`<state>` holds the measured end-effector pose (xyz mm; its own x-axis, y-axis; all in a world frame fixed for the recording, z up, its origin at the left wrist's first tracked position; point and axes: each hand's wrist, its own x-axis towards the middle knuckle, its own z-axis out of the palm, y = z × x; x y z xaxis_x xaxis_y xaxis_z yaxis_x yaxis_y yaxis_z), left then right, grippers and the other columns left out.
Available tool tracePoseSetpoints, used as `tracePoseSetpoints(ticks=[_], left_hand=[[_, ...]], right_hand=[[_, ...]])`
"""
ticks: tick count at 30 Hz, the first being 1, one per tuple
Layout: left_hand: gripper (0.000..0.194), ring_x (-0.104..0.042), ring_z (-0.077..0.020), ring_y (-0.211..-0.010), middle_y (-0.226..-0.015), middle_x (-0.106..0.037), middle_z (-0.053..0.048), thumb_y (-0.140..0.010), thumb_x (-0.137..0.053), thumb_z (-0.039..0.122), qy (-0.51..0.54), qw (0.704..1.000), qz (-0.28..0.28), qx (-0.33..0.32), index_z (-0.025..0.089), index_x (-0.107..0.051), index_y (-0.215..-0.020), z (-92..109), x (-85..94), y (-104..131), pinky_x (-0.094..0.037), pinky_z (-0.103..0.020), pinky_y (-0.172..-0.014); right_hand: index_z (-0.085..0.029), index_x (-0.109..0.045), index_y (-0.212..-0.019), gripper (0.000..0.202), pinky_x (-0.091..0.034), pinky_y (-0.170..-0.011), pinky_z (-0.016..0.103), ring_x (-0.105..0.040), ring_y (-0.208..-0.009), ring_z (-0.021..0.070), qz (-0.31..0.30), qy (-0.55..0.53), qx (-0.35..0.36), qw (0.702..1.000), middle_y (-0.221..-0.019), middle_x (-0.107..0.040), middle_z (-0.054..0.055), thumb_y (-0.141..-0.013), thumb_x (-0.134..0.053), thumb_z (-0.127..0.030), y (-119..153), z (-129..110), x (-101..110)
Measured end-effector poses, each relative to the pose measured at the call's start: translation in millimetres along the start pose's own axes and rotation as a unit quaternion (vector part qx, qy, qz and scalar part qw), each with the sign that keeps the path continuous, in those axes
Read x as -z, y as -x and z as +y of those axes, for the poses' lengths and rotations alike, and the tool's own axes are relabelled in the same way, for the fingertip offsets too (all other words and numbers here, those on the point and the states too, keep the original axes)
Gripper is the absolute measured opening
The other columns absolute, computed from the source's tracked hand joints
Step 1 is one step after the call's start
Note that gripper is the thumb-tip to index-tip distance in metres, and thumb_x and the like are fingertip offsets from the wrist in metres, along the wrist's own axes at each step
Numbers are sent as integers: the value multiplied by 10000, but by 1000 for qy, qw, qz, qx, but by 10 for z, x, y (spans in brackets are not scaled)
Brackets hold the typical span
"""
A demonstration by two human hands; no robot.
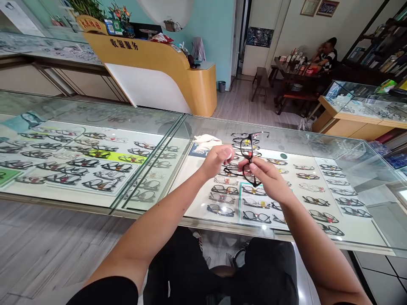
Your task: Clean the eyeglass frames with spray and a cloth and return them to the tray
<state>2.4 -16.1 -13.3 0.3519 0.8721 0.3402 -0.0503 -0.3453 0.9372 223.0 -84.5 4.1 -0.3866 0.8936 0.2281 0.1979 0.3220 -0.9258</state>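
My right hand (269,177) grips a pair of black-framed eyeglasses (246,149) by the middle, near the bridge. The frame is turned upright, one lens above the other, with its temples spread out. Just to the left, my left hand (216,162) is closed, thumb on top. A small whitish bit shows by its fingertips; what it is I cannot make out. The left hand is apart from the eyeglasses. Both hands are above the glass display case (190,220). Behind the left hand lies a crumpled whitish cloth (207,140) beside a dark blue printed piece (197,150).
Rows of eyeglasses (257,217) lie inside the case under its glass top. Another glass case (76,199) adjoins on the left. Beyond stand a yellow-and-white counter (152,80) and, at right, a display cabinet (337,116). A person (327,55) sits at a far table.
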Motion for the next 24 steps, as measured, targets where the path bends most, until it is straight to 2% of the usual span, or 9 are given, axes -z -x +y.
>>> tracePoseSetpoints(ticks=[5,10,14,17,21,24], left_hand=[[635,-450,-152,-643,-646,-527,-3,-898,-580,794,-29,998,-54,5,204,-537,-669,-84,-21,14,-353,-328,-648],[636,-462,-149,-632,-664,-530,0,-901,-571,808,-1,997,-69,25,204,-532,-706,-103,-11,22,-362,-320,-627],[670,-442,-149,-642,-684,-521,-5,-931,-531,831,-28,995,-98,10,203,-528,-697,-76,-19,37,-358,-321,-635],[676,-470,-161,-665,-672,-505,-5,-943,-530,828,-59,990,-129,9,206,-510,-680,-91,-56,66,-375,-318,-653],[649,-589,-211,-760,-688,-546,-18,-923,-569,816,-98,983,-149,38,210,-530,-694,-142,-129,106,-440,-314,-692],[633,-593,-217,-772,-693,-557,-15,-909,-597,798,-112,981,-146,55,209,-523,-689,-170,-164,123,-447,-316,-702]], right_hand=[[-244,-783,-1211,428,-524,-1042,408,-684,-1138,261,-42,-38,-13,998,-1203,-758,85,-1114,-528,-574,15,23,-38],[-252,-787,-1215,426,-525,-1035,412,-689,-1142,267,-53,-56,-11,997,-1196,-771,82,-1106,-543,-583,9,16,-49],[-253,-798,-1102,397,-545,-975,400,-683,-1013,242,21,-83,-1,996,-1103,-764,60,-1079,-594,-593,-14,42,-12],[-270,-785,-1091,358,-559,-1005,411,-705,-1043,246,75,-141,-7,987,-1168,-771,49,-1062,-628,-590,-37,78,3],[-271,-767,-1037,387,-566,-1057,452,-722,-1060,265,82,-159,-20,984,-1125,-793,48,-1035,-645,-638,-50,118,-14],[-276,-772,-1052,425,-569,-1074,482,-720,-1094,282,76,-143,-25,987,-1078,-799,50,-1021,-642,-679,-43,146,-29]])
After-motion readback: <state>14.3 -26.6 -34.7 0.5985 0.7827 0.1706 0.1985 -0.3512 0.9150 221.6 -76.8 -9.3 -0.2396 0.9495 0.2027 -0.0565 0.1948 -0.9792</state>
